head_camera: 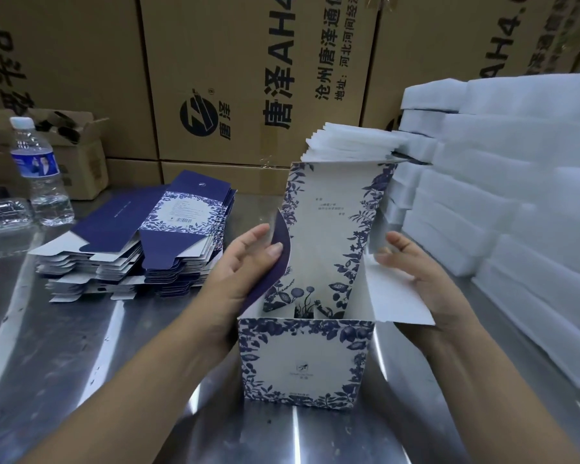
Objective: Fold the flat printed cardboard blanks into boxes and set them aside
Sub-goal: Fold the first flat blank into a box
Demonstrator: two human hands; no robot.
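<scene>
Box: half-formed, blue/white floral print, upright on worktop centre-front; top open, tall back panel up.
L hand: pinching the box's dark-blue curved side flap, thumb on flap face, fingers along its edge.
R hand: holding white side flap, thumb over its inner face, fingers behind, hidden.
Flat blanks: fanned stack on worktop, left of box, apart from it.
Foam slabs: white, stacked along right side & behind box.
Water bottle: upright, far left, behind blanks.
Cartons: brown, printed, walling the back.
</scene>
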